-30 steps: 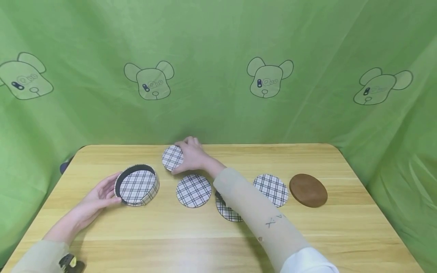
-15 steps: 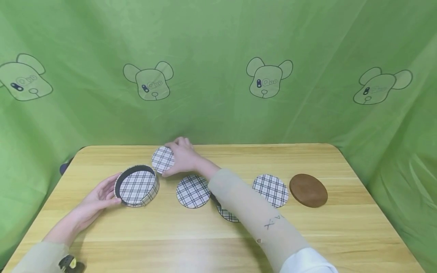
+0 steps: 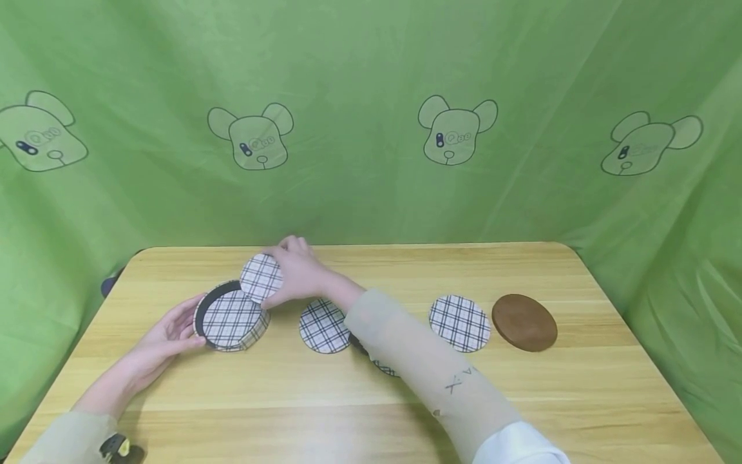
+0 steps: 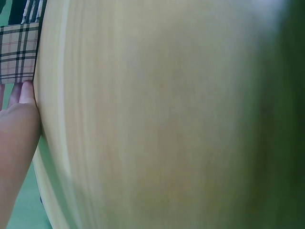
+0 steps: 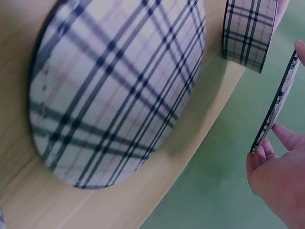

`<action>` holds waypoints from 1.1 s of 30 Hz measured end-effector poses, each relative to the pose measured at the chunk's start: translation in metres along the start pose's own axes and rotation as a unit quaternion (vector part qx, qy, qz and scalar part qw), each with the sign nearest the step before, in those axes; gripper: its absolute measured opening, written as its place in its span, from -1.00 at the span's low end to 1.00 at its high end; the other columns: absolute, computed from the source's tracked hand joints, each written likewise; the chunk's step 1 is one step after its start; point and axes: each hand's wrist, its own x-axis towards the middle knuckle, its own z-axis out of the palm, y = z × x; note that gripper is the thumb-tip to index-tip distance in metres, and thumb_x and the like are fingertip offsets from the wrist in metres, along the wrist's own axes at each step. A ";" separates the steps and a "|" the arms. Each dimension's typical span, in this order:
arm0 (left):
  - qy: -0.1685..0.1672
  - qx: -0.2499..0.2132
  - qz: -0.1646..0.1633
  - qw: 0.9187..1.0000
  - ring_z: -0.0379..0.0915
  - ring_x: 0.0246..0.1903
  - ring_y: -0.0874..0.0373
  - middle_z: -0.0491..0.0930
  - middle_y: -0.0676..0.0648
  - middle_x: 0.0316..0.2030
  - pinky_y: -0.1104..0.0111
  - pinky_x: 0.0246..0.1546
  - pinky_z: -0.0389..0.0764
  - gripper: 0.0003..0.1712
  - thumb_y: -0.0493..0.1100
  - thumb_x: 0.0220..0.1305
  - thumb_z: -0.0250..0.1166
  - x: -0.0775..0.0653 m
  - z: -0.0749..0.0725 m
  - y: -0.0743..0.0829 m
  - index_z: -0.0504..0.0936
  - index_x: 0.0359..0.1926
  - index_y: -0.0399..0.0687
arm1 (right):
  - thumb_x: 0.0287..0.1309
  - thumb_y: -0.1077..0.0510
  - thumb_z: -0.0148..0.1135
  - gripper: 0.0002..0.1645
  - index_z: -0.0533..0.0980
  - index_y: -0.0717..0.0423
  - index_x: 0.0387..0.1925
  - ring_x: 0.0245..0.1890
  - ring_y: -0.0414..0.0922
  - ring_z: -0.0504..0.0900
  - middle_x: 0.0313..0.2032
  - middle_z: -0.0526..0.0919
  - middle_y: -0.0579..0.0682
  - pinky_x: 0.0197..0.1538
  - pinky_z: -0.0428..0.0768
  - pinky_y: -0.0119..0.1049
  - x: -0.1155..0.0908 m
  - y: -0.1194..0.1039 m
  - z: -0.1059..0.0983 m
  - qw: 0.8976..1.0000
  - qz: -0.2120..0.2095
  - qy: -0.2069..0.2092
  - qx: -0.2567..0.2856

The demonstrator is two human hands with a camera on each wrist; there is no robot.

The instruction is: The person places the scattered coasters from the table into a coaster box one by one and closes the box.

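Observation:
On the left of the table stands a round plaid box [image 3: 255,328] with a dark inner wall and a plaid disc-shaped bottom. My left hand [image 3: 168,338] holds its left side, thumb at the near rim and fingers behind. My right hand [image 3: 301,274] grips a round plaid coaster [image 3: 259,278] by its edges, tilted, overlapping the box's far right rim in the head view. In the right wrist view the coaster [image 5: 276,107] appears edge-on between fingers and thumb, off the table. The left wrist view catches only the box's plaid side [image 4: 19,55] and some fingertips.
A plaid coaster [image 3: 321,327] lies right of the box. Another plaid coaster [image 3: 385,368] is mostly hidden under my right forearm. Farther right lie a third plaid coaster [image 3: 460,323] and a brown disc [image 3: 524,322]. A green curtain [image 3: 359,193] hangs behind the table.
My right hand has carried the coaster leftward and slightly nearer, from beyond the table's coasters to over the box's rim. The left hand and the box have stayed in place.

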 end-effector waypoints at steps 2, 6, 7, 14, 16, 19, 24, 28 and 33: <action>-0.002 0.000 0.001 1.000 0.34 0.27 0.70 -0.17 -0.38 0.66 0.80 0.24 0.41 0.03 -0.48 0.37 0.25 0.000 0.000 0.000 -0.07 0.70 -0.13 | -0.17 -0.32 0.72 0.38 0.26 0.06 0.60 0.42 0.02 0.25 0.45 0.32 0.16 0.49 0.48 -0.03 0.000 -0.004 0.001 1.000 -0.010 -0.001 -0.008; -0.003 0.001 0.006 1.000 0.34 0.27 0.69 0.10 -0.16 0.62 0.79 0.24 0.41 0.02 -0.48 0.37 0.25 -0.001 0.000 0.000 -0.06 0.70 -0.13 | -0.20 -0.33 0.73 0.39 0.26 0.06 0.59 0.41 0.01 0.25 0.46 0.32 0.15 0.49 0.48 -0.05 -0.001 -0.013 0.002 1.000 -0.024 0.000 -0.017; -0.004 0.001 0.007 1.000 0.34 0.27 0.69 0.17 -0.05 0.58 0.79 0.23 0.41 0.02 -0.48 0.37 0.25 -0.001 0.001 0.001 -0.05 0.70 -0.12 | -0.20 -0.33 0.73 0.39 0.27 0.06 0.59 0.41 0.01 0.25 0.46 0.32 0.15 0.49 0.48 -0.05 -0.002 -0.015 0.002 0.999 -0.027 -0.001 -0.017; -0.009 -0.003 0.011 1.000 0.37 0.26 0.66 0.31 0.34 0.39 0.78 0.23 0.42 0.00 -0.48 0.38 0.25 -0.001 0.002 0.001 -0.03 0.70 -0.12 | -0.18 -0.36 0.71 0.39 0.25 0.04 0.60 0.41 -0.03 0.23 0.47 0.30 0.11 0.50 0.43 -0.12 -0.002 -0.028 0.007 0.998 -0.040 -0.010 -0.036; -0.009 -0.001 0.009 1.000 0.36 0.26 0.66 0.28 0.10 0.51 0.78 0.23 0.42 0.01 -0.48 0.38 0.25 0.000 0.002 0.002 -0.04 0.70 -0.11 | -0.18 -0.37 0.71 0.40 0.25 0.03 0.61 0.40 -0.04 0.23 0.47 0.30 0.11 0.50 0.42 -0.14 -0.002 -0.030 0.009 0.998 -0.043 -0.008 -0.042; -0.009 0.002 0.007 1.000 0.35 0.27 0.68 0.01 -0.23 0.66 0.78 0.24 0.42 0.01 -0.47 0.39 0.25 0.000 0.001 0.002 -0.04 0.70 -0.08 | -0.20 -0.38 0.71 0.41 0.25 0.02 0.61 0.39 -0.05 0.23 0.46 0.30 0.10 0.51 0.41 -0.14 0.000 -0.032 0.013 0.998 -0.049 -0.003 -0.048; -0.011 -0.001 0.011 1.000 0.34 0.27 0.69 0.02 -0.14 0.68 0.79 0.24 0.41 0.00 -0.48 0.39 0.24 -0.001 0.001 0.002 -0.01 0.70 -0.04 | -0.20 -0.38 0.71 0.39 0.26 -0.01 0.60 0.41 -0.05 0.22 0.43 0.31 0.08 0.54 0.37 -0.12 0.002 -0.035 0.019 0.997 -0.056 -0.001 -0.049; -0.011 -0.001 0.008 1.000 0.33 0.27 0.71 0.03 -0.10 0.67 0.79 0.24 0.41 -0.01 -0.48 0.39 0.24 -0.001 0.001 0.002 0.02 0.70 0.04 | -0.20 -0.37 0.71 0.38 0.27 -0.01 0.60 0.42 -0.04 0.23 0.43 0.32 0.08 0.54 0.39 -0.09 0.003 -0.040 0.022 0.998 -0.057 -0.002 -0.039; -0.007 0.010 -0.009 1.000 0.30 0.23 0.78 -0.25 -0.38 0.69 0.79 0.26 0.40 0.01 -0.46 0.39 0.25 0.000 0.001 0.005 0.00 0.70 0.07 | -0.17 -0.37 0.70 0.37 0.26 -0.01 0.60 0.43 -0.05 0.23 0.46 0.32 0.07 0.54 0.41 -0.11 0.003 -0.045 0.027 0.998 -0.054 -0.011 -0.038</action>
